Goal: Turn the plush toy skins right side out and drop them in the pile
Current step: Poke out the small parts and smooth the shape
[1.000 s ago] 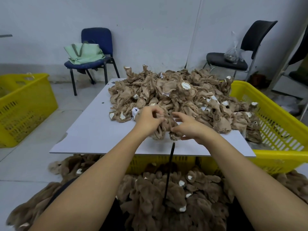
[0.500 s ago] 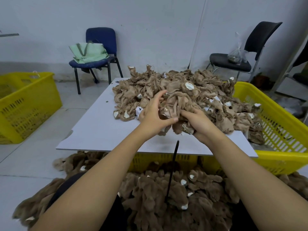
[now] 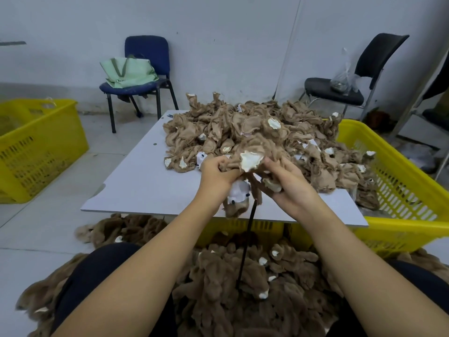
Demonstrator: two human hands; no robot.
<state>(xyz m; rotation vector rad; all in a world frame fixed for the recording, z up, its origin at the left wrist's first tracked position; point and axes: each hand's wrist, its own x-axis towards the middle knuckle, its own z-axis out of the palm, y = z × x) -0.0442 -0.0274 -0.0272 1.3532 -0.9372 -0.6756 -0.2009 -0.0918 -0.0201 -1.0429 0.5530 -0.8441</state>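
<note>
Both my hands hold one brown plush skin above the front edge of the white board. My left hand grips its left side and my right hand grips the right side, thumb on top. A white face patch with black eyes hangs below my left hand. A heap of inside-out skins covers the back of the board. A pile of fluffy turned skins lies on the floor between my knees.
A thin black rod stands upright in front of me, rising from the fluffy pile. A yellow crate sits under the board at right, another yellow crate at left. A blue chair and a black chair stand by the wall.
My hands have lifted one skin off the heap and drawn it toward me; part of it now hangs down below my left hand with the white face patch showing.
</note>
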